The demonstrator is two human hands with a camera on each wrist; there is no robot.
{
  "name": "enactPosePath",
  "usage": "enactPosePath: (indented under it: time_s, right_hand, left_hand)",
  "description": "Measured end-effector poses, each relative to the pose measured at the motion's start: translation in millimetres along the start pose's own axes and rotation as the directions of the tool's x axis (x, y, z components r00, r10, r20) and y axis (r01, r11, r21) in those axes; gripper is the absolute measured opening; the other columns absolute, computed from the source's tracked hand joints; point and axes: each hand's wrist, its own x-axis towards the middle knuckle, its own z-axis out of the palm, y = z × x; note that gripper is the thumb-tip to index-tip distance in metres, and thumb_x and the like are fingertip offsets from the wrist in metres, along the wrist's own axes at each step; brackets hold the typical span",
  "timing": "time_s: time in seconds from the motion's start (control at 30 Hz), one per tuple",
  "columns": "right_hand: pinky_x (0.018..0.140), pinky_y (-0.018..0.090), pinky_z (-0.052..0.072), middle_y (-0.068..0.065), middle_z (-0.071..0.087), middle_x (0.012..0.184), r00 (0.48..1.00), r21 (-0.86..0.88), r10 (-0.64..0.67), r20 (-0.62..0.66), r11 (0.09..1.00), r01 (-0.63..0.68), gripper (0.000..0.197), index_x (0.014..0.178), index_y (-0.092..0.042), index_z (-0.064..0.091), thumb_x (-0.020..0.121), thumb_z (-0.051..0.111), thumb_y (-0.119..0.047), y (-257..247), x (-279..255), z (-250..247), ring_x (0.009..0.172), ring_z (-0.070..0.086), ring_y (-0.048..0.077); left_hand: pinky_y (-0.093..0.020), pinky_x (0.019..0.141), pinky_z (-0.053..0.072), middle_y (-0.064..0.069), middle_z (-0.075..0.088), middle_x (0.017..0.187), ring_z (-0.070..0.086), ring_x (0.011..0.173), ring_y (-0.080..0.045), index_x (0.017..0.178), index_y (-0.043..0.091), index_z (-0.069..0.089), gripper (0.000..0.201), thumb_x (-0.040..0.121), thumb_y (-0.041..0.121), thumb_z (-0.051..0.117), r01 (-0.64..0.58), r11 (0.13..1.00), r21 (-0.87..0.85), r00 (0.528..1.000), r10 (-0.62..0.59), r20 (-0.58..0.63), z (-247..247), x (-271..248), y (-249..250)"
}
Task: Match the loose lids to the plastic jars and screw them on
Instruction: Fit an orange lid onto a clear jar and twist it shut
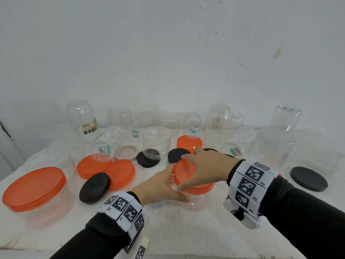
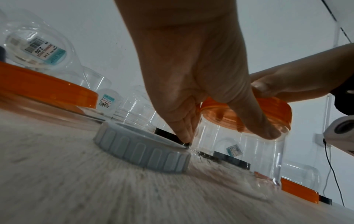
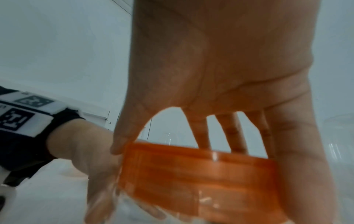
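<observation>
Jar in front of me, the rest ranged behind.
My left hand (image 1: 160, 186) sits left of the jar (image 2: 239, 151), my right hand (image 1: 207, 167) on its lid (image 1: 184, 171); a capped jar (image 1: 37, 193) far left.

Bare white wooden tabletop (image 1: 196, 227) lies open at 6 o'clock, between the two forearms and toward the near edge. At 9 o'clock a wide clear jar with a big orange lid (image 1: 34, 187) and a tilted black round lid (image 1: 94, 187) block the left side. From 10 to 2 o'clock upturned clear plastic jars (image 1: 156, 142), loose orange lids (image 1: 121, 173) and black lids (image 1: 178, 155) crowd the back closely. At 3 o'clock a flat black lid (image 1: 309, 178) lies alone, with bare tabletop around it.
</observation>
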Motion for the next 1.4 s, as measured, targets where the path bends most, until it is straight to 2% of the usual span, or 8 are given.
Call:
enactPosePath:
  time_s: [0.17, 0.3, 0.57, 0.77, 0.87, 1.03, 1.2, 1.4]
  right_hand:
    - [0.107, 0.048, 0.034, -0.006, 0.017, 0.152, 0.998, 0.063, -0.039, 0.042, 0.997, 0.036, 0.108, 0.15, -0.044, 0.005, 0.066, 0.066, -0.074, 0, -4, -5, 0.139, 0.021, 0.026]
    - [0.107, 0.049, 0.034, -0.014, 0.024, 0.146, 0.991, 0.084, -0.108, 0.084, 0.991, 0.101, 0.092, 0.145, -0.053, 0.017, 0.072, 0.074, -0.056, 3, -6, -15, 0.134, 0.024, 0.021]
    - [0.102, 0.047, 0.036, -0.006, 0.03, 0.139, 0.999, 0.045, -0.033, 0.042, 0.999, 0.031, 0.093, 0.147, -0.045, 0.017, 0.071, 0.062, -0.073, 1, -5, -6, 0.131, 0.026, 0.026]
    - [0.108, 0.052, 0.032, -0.011, 0.016, 0.151, 0.992, 0.06, -0.082, 0.099, 0.995, 0.076, 0.101, 0.147, -0.051, 0.009, 0.07, 0.075, -0.056, 0, -6, -9, 0.138, 0.015, 0.024]
    - [0.103, 0.045, 0.036, -0.01, 0.026, 0.145, 0.997, 0.076, -0.069, 0.047, 0.995, 0.065, 0.097, 0.147, -0.047, 0.016, 0.07, 0.073, -0.061, 1, -6, -6, 0.134, 0.021, 0.023]
    - [0.097, 0.042, 0.039, -0.004, 0.028, 0.145, 1.0, 0.02, -0.021, -0.019, 1.0, 0.022, 0.097, 0.15, -0.039, 0.013, 0.072, 0.062, -0.07, -4, -7, 6, 0.13, 0.026, 0.029]
    - [0.107, 0.049, 0.034, -0.008, 0.017, 0.152, 0.996, 0.073, -0.053, 0.073, 0.996, 0.047, 0.101, 0.148, -0.048, 0.008, 0.071, 0.07, -0.062, 3, -7, -1, 0.138, 0.017, 0.025]
    - [0.099, 0.039, 0.037, -0.009, 0.027, 0.144, 0.997, 0.088, -0.079, -0.02, 0.993, 0.08, 0.097, 0.148, -0.047, 0.013, 0.07, 0.067, -0.067, 7, -7, 7, 0.131, 0.022, 0.024]
  left_hand:
    - [-0.025, 0.11, 0.039, 0.016, 0.05, 0.137, 0.048, 0.126, 0.002, 0.145, 0.028, 0.026, 0.101, 0.067, 0.024, 0.089, 0.01, 1.0, 0.011, 1.0, -0.009, -0.011, 1, 0, 1]
    - [-0.016, 0.107, 0.037, 0.016, 0.047, 0.139, 0.046, 0.127, 0.004, 0.145, 0.031, 0.022, 0.103, 0.067, 0.022, 0.089, 0.013, 1.0, -0.018, 1.0, -0.013, 0.002, 2, 0, 1]
    - [-0.027, 0.112, 0.037, 0.013, 0.049, 0.139, 0.046, 0.128, -0.001, 0.147, 0.025, 0.024, 0.103, 0.067, 0.023, 0.089, 0.019, 1.0, -0.015, 1.0, -0.019, -0.002, 2, -1, 0]
    - [-0.017, 0.107, 0.037, 0.013, 0.047, 0.14, 0.045, 0.129, 0.001, 0.147, 0.028, 0.022, 0.104, 0.067, 0.024, 0.089, 0.02, 1.0, -0.016, 1.0, -0.02, 0.001, 1, 1, 0]
    - [-0.022, 0.11, 0.038, 0.014, 0.049, 0.139, 0.046, 0.128, 0.0, 0.147, 0.026, 0.025, 0.103, 0.067, 0.024, 0.089, 0.005, 1.0, -0.007, 1.0, -0.005, -0.011, 2, 1, -2]
    - [-0.017, 0.104, 0.041, 0.019, 0.051, 0.134, 0.048, 0.123, 0.006, 0.144, 0.029, 0.028, 0.099, 0.066, 0.024, 0.09, -0.004, 1.0, 0.001, 1.0, 0.004, -0.007, 1, 2, -4]
    - [-0.011, 0.1, 0.041, 0.017, 0.051, 0.135, 0.05, 0.12, 0.009, 0.144, 0.029, 0.028, 0.098, 0.066, 0.024, 0.089, -0.019, 1.0, -0.013, 1.0, 0.019, 0.0, 1, 3, -4]
    - [-0.013, 0.101, 0.041, 0.016, 0.052, 0.134, 0.05, 0.121, 0.008, 0.143, 0.028, 0.03, 0.096, 0.067, 0.02, 0.089, -0.019, 1.0, -0.025, 1.0, 0.019, 0.0, 1, 3, -4]
